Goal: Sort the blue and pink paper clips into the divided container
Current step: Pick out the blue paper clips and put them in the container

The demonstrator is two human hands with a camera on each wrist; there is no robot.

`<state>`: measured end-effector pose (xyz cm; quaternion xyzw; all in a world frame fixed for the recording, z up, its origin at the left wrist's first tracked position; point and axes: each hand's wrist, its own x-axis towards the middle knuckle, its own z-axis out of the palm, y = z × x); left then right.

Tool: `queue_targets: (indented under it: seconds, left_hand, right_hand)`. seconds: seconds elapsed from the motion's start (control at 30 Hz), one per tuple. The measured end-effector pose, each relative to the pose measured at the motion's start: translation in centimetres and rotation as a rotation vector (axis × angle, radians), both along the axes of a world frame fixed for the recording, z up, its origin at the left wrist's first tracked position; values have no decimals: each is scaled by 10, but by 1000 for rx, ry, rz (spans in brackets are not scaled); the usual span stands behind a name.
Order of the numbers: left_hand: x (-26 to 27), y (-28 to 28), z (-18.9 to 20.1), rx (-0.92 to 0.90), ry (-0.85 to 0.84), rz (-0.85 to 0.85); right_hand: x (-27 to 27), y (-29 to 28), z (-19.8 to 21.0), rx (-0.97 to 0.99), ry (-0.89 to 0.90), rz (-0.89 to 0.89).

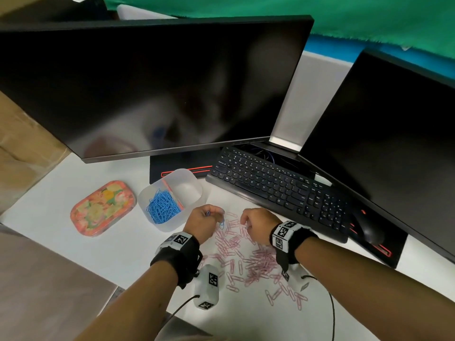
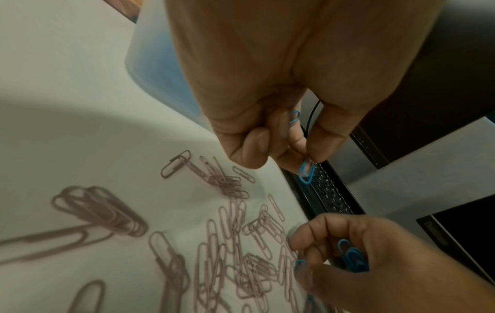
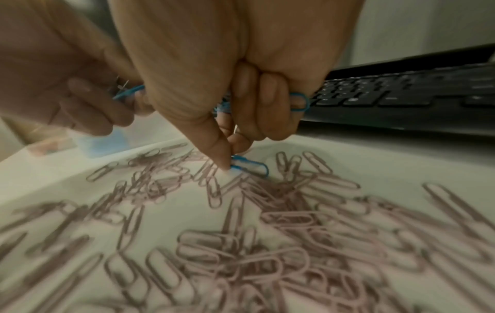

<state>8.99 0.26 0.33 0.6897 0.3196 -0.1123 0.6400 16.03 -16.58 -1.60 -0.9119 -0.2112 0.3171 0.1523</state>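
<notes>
Lying just at the right hand (image 3: 235, 118) pinching fingertips (image 3: 223, 163), a blue clip (image 3: 250, 166) points its long axis toward the keyboard (image 3: 401, 93); left hand (image 2: 267, 84) pinches another blue clip (image 2: 305, 172), its other fingers curled.

Tabletop (image 1: 73, 254) is viewed from above by head cam, facing fwd/down; wrist cams are set close, low along both hands, pink clips (image 3: 267, 233) shared w/ head view.

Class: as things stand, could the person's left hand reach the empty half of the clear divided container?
Probably yes. The left hand hovers just beside the clear plastic divided container, with nothing between them; its open top leaves the way free, though its grip already pinches a blue paper clip.
</notes>
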Motion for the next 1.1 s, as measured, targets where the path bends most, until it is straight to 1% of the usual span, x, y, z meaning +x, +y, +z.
queue_targets:
  seconds: [0.1, 0.2, 0.33, 0.43, 0.5, 0.63, 0.73, 0.8, 0.87, 1.0, 1.1]
  left_hand:
    - [-2, 2, -2, -61, 14, 14]
    - [-7, 3, 1, -62, -21, -18]
    - [-10, 3, 7, -89, -29, -28]
    - [-10, 5, 13, -112, -31, -21]
    - [-9, 7, 17, -140, -39, -14]
    - [-6, 12, 28, -187, -46, 27]
    - [-7, 26, 41, -260, -80, 118]
    - [-8, 42, 49, -304, -108, 222]
    - [-9, 61, 57, -296, -129, 296]
    - [-17, 97, 67, -205, -110, 288]
    - [-22, 116, 66, -226, -75, 341]
  right_hand:
    - [2, -8, 3, 143, 69, -152]
    - [4, -17, 11, 311, 115, -279]
    - [5, -22, 25, 432, 192, -355]
    - [4, -19, 36, 460, 251, -411]
    - [3, -14, 43, 491, 323, -477]
    - [2, 8, 55, 653, 476, -567]
    - [0, 40, 66, 767, 629, -645]
    - [-2, 68, 75, 776, 710, -686]
    - [-6, 98, 84, 744, 753, -676]
    - [-13, 155, 95, 649, 712, -534]
    - [-12, 184, 95, 572, 693, -483]
